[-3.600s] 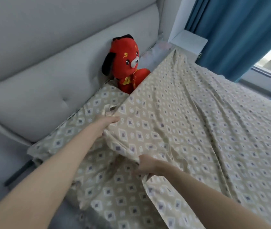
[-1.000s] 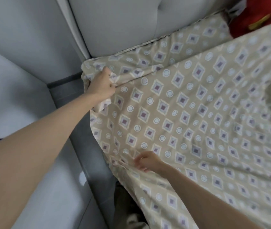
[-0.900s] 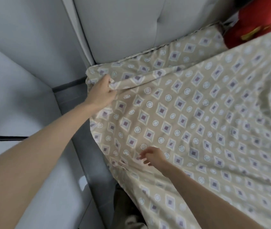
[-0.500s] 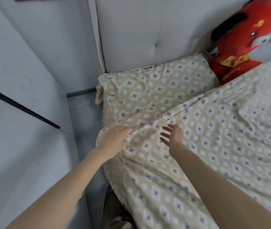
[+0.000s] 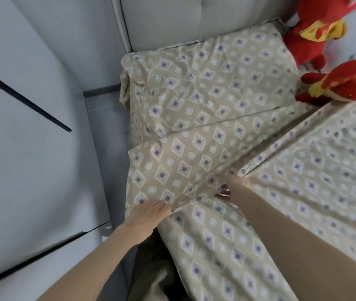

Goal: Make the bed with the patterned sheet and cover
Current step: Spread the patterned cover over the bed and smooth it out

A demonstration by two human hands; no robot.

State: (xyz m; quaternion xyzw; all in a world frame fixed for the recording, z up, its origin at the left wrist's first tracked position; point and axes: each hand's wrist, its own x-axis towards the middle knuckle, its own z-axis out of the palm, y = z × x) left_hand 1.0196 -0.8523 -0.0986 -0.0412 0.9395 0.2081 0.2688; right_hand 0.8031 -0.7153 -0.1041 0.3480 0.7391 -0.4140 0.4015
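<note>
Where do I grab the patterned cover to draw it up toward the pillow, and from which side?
I'd pinch the cover at its free diagonal edge just beside the right hand, coming from the pillow side. That hem looks raised there, while the left hand presses flat fabric lower down.

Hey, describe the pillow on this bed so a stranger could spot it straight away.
Start at the grey padded headboard. The pillow lies against its base, beside the red plush toy. Same diamond print as the cover, but plump with a seamed edge.
</note>
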